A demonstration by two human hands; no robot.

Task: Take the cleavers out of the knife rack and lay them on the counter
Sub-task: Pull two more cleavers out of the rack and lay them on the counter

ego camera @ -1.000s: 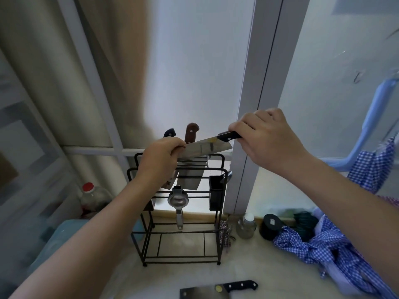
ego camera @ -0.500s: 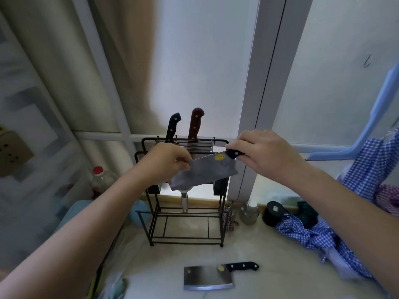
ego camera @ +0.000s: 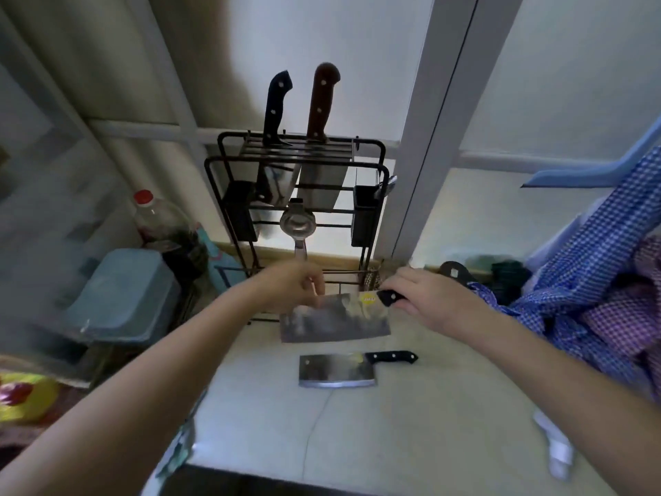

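Note:
A black wire knife rack (ego camera: 372, 152) stands at the back of the pale counter (ego camera: 411, 442). Two knives stay in it: one with a black handle (ego camera: 276, 105), one with a brown handle (ego camera: 321, 102). My right hand (ego camera: 424, 298) grips the black handle of a cleaver (ego camera: 334, 318) with a yellow sticker, held low in front of the rack's foot. My left hand (ego camera: 293, 286) pinches the top edge of its blade at the left end. Just in front of it, another black-handled cleaver (ego camera: 338, 368) lies flat on the counter.
A metal strainer (ego camera: 297, 221) hangs on the rack front. A red-capped bottle (ego camera: 157, 223) and a blue-grey bin (ego camera: 121, 291) stand left of the rack. Blue checked cloth (ego camera: 586, 291) piles at the right; a black round object (ego camera: 454, 272) sits by the wall.
Both hands have brought the cleaver down from rack height to just above the counter, behind the lying cleaver. The view has tilted down.

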